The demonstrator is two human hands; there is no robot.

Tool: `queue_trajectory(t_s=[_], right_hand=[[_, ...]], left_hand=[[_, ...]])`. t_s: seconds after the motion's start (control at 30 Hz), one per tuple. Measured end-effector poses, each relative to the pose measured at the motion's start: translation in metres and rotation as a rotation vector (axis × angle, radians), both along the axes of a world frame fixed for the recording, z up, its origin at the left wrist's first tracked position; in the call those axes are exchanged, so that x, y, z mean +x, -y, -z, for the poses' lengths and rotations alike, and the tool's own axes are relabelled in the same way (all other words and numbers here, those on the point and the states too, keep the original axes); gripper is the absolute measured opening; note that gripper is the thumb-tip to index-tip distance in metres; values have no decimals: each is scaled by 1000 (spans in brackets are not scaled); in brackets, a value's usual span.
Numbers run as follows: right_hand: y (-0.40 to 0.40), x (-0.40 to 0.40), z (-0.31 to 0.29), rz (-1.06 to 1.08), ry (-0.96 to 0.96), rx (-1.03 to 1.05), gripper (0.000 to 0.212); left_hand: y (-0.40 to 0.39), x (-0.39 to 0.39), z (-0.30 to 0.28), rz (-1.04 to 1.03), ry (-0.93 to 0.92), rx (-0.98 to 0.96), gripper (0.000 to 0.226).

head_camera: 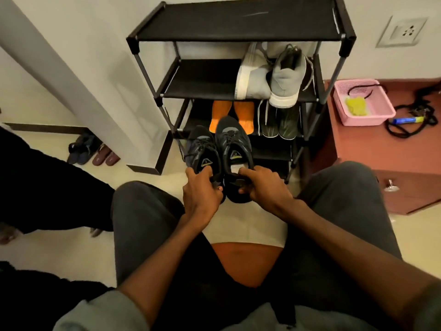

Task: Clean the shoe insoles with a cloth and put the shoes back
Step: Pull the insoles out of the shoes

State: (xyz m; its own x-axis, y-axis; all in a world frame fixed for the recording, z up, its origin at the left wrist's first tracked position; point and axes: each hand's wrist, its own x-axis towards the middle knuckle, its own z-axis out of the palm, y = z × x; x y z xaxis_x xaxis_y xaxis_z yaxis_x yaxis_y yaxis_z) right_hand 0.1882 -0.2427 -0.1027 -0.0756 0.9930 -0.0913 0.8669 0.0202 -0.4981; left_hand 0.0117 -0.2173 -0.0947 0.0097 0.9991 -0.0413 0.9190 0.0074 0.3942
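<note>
Two dark running shoes are held side by side in front of the black shoe rack (pixel 152 75), toes pointing at it. My left hand (pixel 201 194) grips the heel of the left shoe (pixel 202 149). My right hand (pixel 265 185) pinches the heel of the right shoe (pixel 232 142), with a finger at its opening. A pale insole (pixel 235 167) shows inside the right shoe. A white cloth (pixel 245 225) lies spread below the shoes, between my knees.
The rack's middle shelf holds a grey pair of sneakers (pixel 269 75); lower are two orange insoles (pixel 232 113) and a dark green pair (pixel 279 120). A pink basket (pixel 381 115) sits on a brown cabinet (pixel 381 158) at right. Another person's leg (pixel 47 187) is at left.
</note>
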Motion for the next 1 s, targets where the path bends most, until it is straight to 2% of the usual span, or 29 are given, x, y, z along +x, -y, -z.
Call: queue_trajectory(t_s=[0.2, 0.33, 0.43, 0.53, 0.7, 0.83, 0.9, 1.0], right_hand=[[-36, 3, 41, 51, -46, -263, 35], [-70, 6, 84, 34, 10, -409, 30], [-92, 6, 133, 102, 11, -485, 38], [-108, -2, 181, 176, 1, -557, 47], [-117, -20, 256, 259, 7, -583, 37], [-113, -31, 295, 189, 30, -659, 39], [-113, -34, 327, 152, 55, -718, 42], [-104, -32, 336, 115, 90, -797, 43]], left_hand=[[-40, 9, 55, 24, -28, -216, 22], [-73, 7, 112, -33, -45, -354, 38], [-91, 3, 162, -75, -92, -409, 45], [-104, -2, 206, -111, -120, -432, 40], [-109, -14, 270, -194, -51, -447, 35], [-108, -14, 304, -246, 14, -564, 40], [-112, -14, 332, -298, 0, -650, 50], [-108, -19, 339, -277, -29, -724, 56]])
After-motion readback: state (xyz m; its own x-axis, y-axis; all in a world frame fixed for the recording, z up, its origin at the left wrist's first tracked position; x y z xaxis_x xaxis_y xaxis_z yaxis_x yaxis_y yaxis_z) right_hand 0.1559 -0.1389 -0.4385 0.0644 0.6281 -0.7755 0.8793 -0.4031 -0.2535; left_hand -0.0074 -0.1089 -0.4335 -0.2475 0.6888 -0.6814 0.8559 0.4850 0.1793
